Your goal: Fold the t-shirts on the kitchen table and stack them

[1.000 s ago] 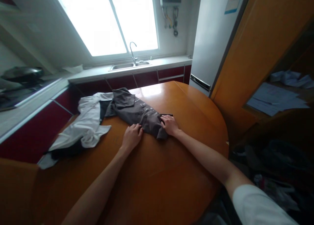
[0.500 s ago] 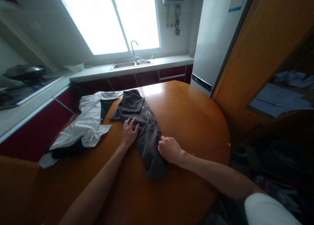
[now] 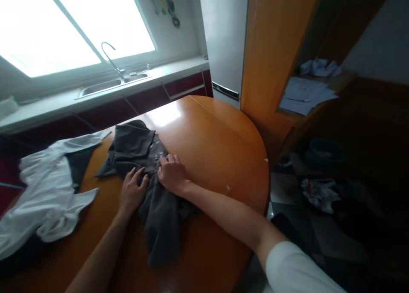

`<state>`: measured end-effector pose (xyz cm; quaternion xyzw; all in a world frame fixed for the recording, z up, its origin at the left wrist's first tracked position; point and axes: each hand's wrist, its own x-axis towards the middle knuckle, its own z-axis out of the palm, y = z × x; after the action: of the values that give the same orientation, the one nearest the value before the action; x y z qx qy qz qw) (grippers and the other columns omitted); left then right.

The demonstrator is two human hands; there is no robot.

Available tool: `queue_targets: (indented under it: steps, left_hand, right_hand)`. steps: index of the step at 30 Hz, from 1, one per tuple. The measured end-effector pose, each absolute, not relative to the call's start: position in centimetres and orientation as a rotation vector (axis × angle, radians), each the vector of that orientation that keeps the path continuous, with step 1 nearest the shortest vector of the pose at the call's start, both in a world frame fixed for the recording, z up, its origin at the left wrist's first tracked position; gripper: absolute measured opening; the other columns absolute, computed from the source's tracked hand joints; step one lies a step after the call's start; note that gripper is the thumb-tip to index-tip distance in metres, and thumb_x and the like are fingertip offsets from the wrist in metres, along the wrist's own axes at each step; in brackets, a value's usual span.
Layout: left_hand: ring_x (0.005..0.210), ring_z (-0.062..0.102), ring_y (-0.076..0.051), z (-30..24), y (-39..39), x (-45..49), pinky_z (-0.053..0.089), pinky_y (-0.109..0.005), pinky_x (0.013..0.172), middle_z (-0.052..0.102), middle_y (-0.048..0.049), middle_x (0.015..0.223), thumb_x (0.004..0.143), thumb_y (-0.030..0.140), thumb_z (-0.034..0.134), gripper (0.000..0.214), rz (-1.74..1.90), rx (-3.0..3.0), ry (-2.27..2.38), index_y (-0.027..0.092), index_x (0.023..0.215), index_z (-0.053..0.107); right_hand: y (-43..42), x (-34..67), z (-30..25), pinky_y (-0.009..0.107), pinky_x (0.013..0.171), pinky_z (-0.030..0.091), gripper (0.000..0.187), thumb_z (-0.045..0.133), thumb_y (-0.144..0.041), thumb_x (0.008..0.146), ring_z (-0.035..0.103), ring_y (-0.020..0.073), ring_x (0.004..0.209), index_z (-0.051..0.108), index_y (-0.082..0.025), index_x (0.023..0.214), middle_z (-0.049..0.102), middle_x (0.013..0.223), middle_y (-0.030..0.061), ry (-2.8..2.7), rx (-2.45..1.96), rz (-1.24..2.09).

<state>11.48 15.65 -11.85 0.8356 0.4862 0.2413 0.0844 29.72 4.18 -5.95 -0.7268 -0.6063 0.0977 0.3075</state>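
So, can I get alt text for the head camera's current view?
A person's left hand and right hand touch a dark grey garment on a wooden table; a white garment lies to the left, with a sink and window beyond.

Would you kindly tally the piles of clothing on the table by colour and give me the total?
Grey pile, touched by the left hand and right hand: 1
White pile with dark parts: 1
Total: 2 piles on the table; how many garments form the white one, I cannot tell.
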Motion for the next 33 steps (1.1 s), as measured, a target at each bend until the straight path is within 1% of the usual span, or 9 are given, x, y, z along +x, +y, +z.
queue_targets:
  steps: [3, 6, 8, 11, 14, 19, 23, 28, 33]
  left_hand:
    - [0.142, 0.042, -0.033, -11.4, 15.3, 11.7, 0.036, -0.049, 0.117, 0.047, -0.0125, 0.151, 0.093, 0.052, 0.046, 0.054, 0.707, 2.460, 1.481, 0.021, 0.133, 0.062]
    - [0.138, 0.047, -0.032, -10.9, 14.9, 11.9, 0.039, -0.047, 0.116, 0.050, -0.0139, 0.149, 0.091, 0.051, 0.048, 0.053, 0.728, 2.467, 1.469, 0.017, 0.129, 0.064]
    - [0.135, 0.051, -0.030, -10.7, 14.8, 12.0, 0.040, -0.044, 0.116, 0.053, -0.0125, 0.146, 0.090, 0.049, 0.050, 0.050, 0.752, 2.485, 1.423, 0.017, 0.125, 0.066]
    - [0.131, 0.056, -0.028, -10.4, 14.6, 12.0, 0.042, -0.043, 0.114, 0.058, -0.0099, 0.142, 0.090, 0.048, 0.051, 0.045, 0.782, 2.493, 1.354, 0.019, 0.118, 0.069]
    - [0.127, 0.058, -0.029, -10.2, 14.5, 12.0, 0.044, -0.044, 0.112, 0.060, -0.0084, 0.140, 0.089, 0.048, 0.051, 0.042, 0.793, 2.480, 1.336, 0.020, 0.114, 0.071]
    - [0.125, 0.060, -0.030, -10.2, 14.4, 12.0, 0.045, -0.046, 0.111, 0.061, -0.0050, 0.139, 0.088, 0.052, 0.052, 0.041, 0.796, 2.465, 1.362, 0.025, 0.112, 0.072]
    - [0.126, 0.059, -0.031, -10.1, 14.3, 12.2, 0.044, -0.047, 0.112, 0.061, -0.0068, 0.139, 0.088, 0.053, 0.050, 0.042, 0.791, 2.478, 1.338, 0.024, 0.111, 0.071]
    - [0.128, 0.058, -0.030, -10.1, 14.4, 12.1, 0.043, -0.047, 0.114, 0.060, -0.0032, 0.139, 0.087, 0.054, 0.050, 0.040, 0.789, 2.482, 1.369, 0.028, 0.110, 0.070]
    - [0.128, 0.058, -0.031, -10.1, 14.5, 12.0, 0.044, -0.049, 0.112, 0.059, -0.0030, 0.141, 0.088, 0.055, 0.049, 0.041, 0.748, 2.493, 1.382, 0.029, 0.112, 0.070]
  right_hand:
    - [4.5, 28.7, -8.0, 0.042, 0.104, 0.044, 0.039, 0.049, -0.033, 0.100, 0.047, 0.0264, 0.133, 0.055, -0.017, 0.135, 0.052, 0.145, 0.0171, -1.600, -1.930, 0.157]
    - [4.2, 27.6, -9.0, 0.046, 0.112, 0.036, 0.035, 0.045, -0.028, 0.101, 0.041, 0.0273, 0.138, 0.057, -0.013, 0.130, 0.046, 0.150, 0.0189, -1.681, -1.916, 0.125]
    - [3.8, 26.9, -8.9, 0.047, 0.111, 0.035, 0.032, 0.043, -0.024, 0.101, 0.044, 0.0281, 0.134, 0.060, -0.010, 0.123, 0.052, 0.144, 0.0204, -1.713, -1.926, 0.125]
    - [3.1, 26.2, -8.2, 0.043, 0.101, 0.043, 0.029, 0.043, -0.021, 0.099, 0.054, 0.0278, 0.119, 0.063, -0.006, 0.115, 0.062, 0.125, 0.0225, -1.725, -1.960, 0.152]
    - [2.7, 26.0, -7.8, 0.041, 0.092, 0.047, 0.028, 0.043, -0.019, 0.098, 0.057, 0.0274, 0.110, 0.063, -0.004, 0.112, 0.064, 0.116, 0.0216, -1.730, -1.967, 0.159]
    - [2.7, 26.4, -8.1, 0.042, 0.092, 0.048, 0.029, 0.046, -0.024, 0.098, 0.057, 0.0275, 0.109, 0.064, -0.007, 0.112, 0.063, 0.117, 0.0195, -1.762, -1.944, 0.139]
    - [2.8, 26.5, -8.1, 0.043, 0.092, 0.048, 0.031, 0.047, -0.028, 0.098, 0.056, 0.0290, 0.110, 0.063, -0.006, 0.113, 0.063, 0.117, 0.0192, -1.772, -1.940, 0.128]
    - [2.7, 26.4, -8.1, 0.043, 0.094, 0.047, 0.032, 0.047, -0.030, 0.099, 0.055, 0.0292, 0.112, 0.062, -0.006, 0.115, 0.062, 0.122, 0.0192, -1.780, -1.946, 0.162]
    - [2.7, 26.4, -8.4, 0.043, 0.093, 0.047, 0.031, 0.046, -0.028, 0.099, 0.055, 0.0290, 0.112, 0.062, -0.006, 0.114, 0.063, 0.121, 0.0194, -1.755, -1.936, 0.127]
